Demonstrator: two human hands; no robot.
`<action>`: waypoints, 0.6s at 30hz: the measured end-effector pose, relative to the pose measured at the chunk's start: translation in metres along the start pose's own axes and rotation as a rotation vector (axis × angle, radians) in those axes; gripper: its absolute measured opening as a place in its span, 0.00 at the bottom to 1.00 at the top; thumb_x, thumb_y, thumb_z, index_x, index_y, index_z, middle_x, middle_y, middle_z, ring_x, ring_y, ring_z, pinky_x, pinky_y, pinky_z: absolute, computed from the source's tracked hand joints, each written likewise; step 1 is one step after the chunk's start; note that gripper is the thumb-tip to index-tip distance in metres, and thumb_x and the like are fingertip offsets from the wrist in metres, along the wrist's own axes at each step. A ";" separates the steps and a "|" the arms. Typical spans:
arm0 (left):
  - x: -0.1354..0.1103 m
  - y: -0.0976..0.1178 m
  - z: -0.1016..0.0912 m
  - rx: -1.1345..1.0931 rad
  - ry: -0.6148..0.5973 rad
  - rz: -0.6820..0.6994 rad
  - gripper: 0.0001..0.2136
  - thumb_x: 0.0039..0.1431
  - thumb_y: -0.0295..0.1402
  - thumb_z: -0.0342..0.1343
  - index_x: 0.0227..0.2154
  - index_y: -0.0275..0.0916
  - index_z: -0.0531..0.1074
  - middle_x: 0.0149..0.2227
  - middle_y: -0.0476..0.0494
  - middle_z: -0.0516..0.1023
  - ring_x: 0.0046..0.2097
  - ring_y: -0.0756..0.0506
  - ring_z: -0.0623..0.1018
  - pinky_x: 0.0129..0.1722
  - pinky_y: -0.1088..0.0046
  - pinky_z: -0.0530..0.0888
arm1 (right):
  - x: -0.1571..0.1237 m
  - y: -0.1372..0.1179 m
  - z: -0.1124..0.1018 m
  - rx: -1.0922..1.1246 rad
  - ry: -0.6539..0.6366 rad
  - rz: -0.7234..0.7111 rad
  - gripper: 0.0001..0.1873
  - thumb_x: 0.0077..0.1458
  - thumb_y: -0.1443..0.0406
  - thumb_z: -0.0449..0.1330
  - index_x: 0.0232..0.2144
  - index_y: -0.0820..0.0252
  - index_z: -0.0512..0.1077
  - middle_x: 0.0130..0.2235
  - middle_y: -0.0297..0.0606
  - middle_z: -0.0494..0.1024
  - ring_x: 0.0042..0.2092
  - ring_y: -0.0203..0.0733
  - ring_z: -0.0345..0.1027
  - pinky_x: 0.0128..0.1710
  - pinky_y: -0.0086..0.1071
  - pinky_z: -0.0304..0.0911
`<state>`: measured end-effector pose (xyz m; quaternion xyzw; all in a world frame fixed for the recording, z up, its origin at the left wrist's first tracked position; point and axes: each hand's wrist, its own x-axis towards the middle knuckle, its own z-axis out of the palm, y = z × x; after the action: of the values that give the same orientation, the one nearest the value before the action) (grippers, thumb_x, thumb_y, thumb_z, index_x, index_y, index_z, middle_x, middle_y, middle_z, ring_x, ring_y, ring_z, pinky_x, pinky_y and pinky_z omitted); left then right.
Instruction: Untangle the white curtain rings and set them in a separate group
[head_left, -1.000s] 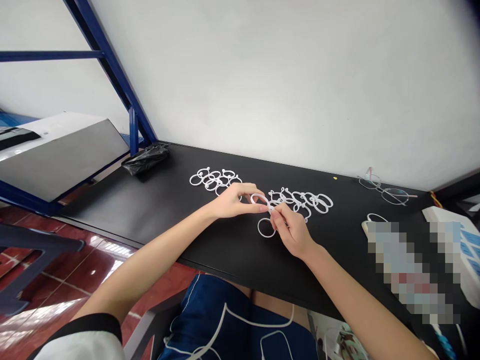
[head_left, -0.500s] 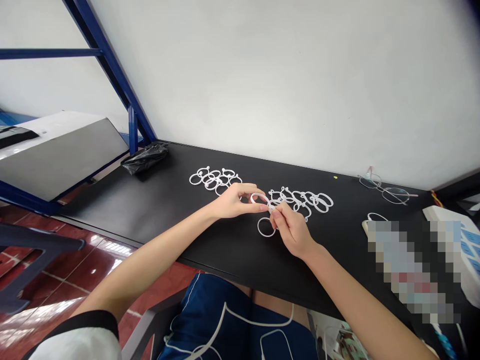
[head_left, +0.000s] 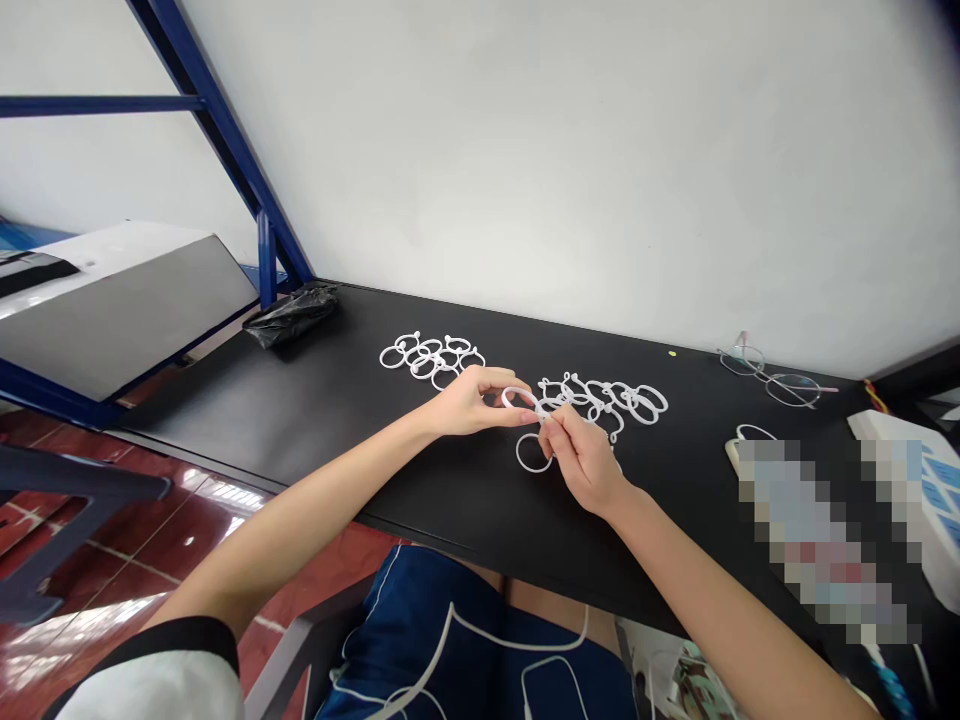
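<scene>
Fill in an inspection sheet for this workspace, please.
Surface: black table, matt.
Job's things: white ring between the hands; loose ring flat just below; left ring pile and right ring pile behind.
Clutter: black bag far left; glasses far right.
Grips: left hand and right hand both pinch the white ring.
Cables: white loop near right edge, kind unclear.
Surroundings: white wall, blue frame, red floor.

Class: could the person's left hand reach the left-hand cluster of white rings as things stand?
Probably yes: the cluster of white rings lies just beyond the left hand on the black table, nothing between them, though it pinches a ring.
</scene>
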<state>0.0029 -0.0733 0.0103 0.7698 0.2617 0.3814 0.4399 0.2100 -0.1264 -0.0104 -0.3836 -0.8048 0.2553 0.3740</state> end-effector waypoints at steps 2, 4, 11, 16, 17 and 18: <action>0.000 0.001 0.000 0.011 -0.002 0.006 0.15 0.52 0.43 0.65 0.34 0.35 0.79 0.25 0.52 0.62 0.28 0.53 0.63 0.28 0.74 0.64 | 0.000 0.001 0.000 -0.002 0.001 0.003 0.17 0.70 0.60 0.43 0.28 0.55 0.58 0.23 0.31 0.67 0.24 0.35 0.60 0.27 0.31 0.58; 0.000 0.001 0.000 0.022 -0.003 0.011 0.15 0.52 0.43 0.65 0.34 0.35 0.79 0.25 0.53 0.62 0.28 0.53 0.63 0.28 0.74 0.63 | 0.000 0.001 0.000 -0.002 0.003 0.004 0.17 0.70 0.59 0.43 0.28 0.55 0.59 0.23 0.31 0.67 0.24 0.35 0.60 0.27 0.31 0.59; 0.001 0.003 -0.001 0.046 -0.001 0.008 0.15 0.53 0.44 0.64 0.34 0.35 0.79 0.25 0.52 0.62 0.28 0.52 0.64 0.29 0.74 0.65 | 0.001 -0.001 0.000 -0.009 0.029 -0.012 0.17 0.70 0.59 0.44 0.27 0.55 0.59 0.23 0.31 0.67 0.23 0.35 0.60 0.26 0.31 0.58; 0.001 0.007 -0.002 0.094 -0.001 0.009 0.16 0.53 0.45 0.64 0.34 0.36 0.79 0.24 0.51 0.63 0.29 0.51 0.65 0.30 0.74 0.65 | 0.001 -0.003 0.001 -0.003 0.064 -0.015 0.17 0.69 0.59 0.45 0.27 0.55 0.60 0.23 0.31 0.67 0.23 0.35 0.60 0.25 0.31 0.58; 0.001 0.008 -0.002 0.103 0.002 0.012 0.16 0.53 0.45 0.64 0.34 0.36 0.79 0.24 0.51 0.63 0.29 0.51 0.65 0.30 0.74 0.65 | 0.001 -0.003 0.001 -0.005 0.069 -0.016 0.17 0.69 0.59 0.45 0.27 0.55 0.60 0.23 0.31 0.67 0.23 0.35 0.61 0.25 0.31 0.58; 0.001 0.009 -0.002 0.110 0.005 0.015 0.16 0.53 0.45 0.64 0.34 0.36 0.79 0.24 0.51 0.63 0.29 0.51 0.65 0.30 0.74 0.65 | 0.001 -0.003 0.001 -0.008 0.073 -0.017 0.17 0.69 0.59 0.45 0.27 0.55 0.60 0.22 0.31 0.68 0.23 0.35 0.61 0.25 0.30 0.58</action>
<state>0.0019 -0.0761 0.0192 0.7937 0.2775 0.3720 0.3933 0.2078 -0.1273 -0.0083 -0.3873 -0.7950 0.2345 0.4037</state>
